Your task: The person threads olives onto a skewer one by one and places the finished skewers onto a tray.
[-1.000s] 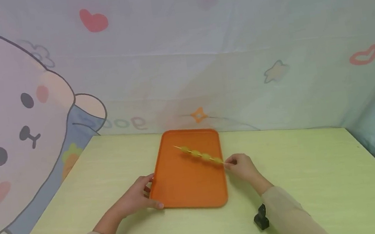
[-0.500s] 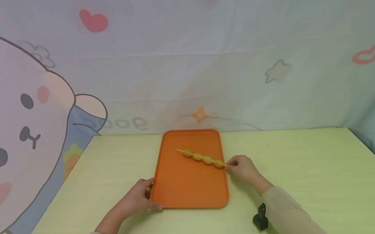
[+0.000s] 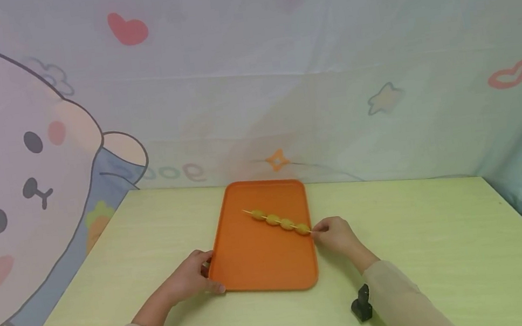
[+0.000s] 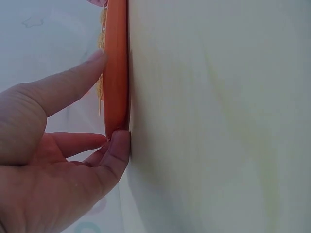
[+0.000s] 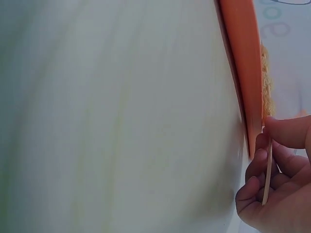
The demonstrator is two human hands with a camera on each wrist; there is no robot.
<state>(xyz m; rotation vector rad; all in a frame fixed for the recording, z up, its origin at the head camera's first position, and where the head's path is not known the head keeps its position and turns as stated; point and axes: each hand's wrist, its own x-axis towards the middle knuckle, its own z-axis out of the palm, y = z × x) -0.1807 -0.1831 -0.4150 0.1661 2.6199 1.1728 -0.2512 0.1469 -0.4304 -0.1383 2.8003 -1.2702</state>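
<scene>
An orange tray lies on the table in the head view, its long sides running away from me. My left hand holds its near left corner; in the left wrist view, the thumb is on one side edge and the fingers curl at the corner of the tray. Across the tray's right half lies a skewer with several yellowish-brown lumps, its point towards the far left. My right hand pinches the stick end just beyond the right rim. In the right wrist view, the bare stick passes between thumb and fingers.
The pale yellow-green table extends on both sides of the tray. Behind it hangs a printed cloth with a cartoon bear and hearts. Small black devices sit at both wrists.
The skewer has come down from a little above the tray onto its surface, the right hand lowering slightly with it. My left hand and the tray have hardly moved.
</scene>
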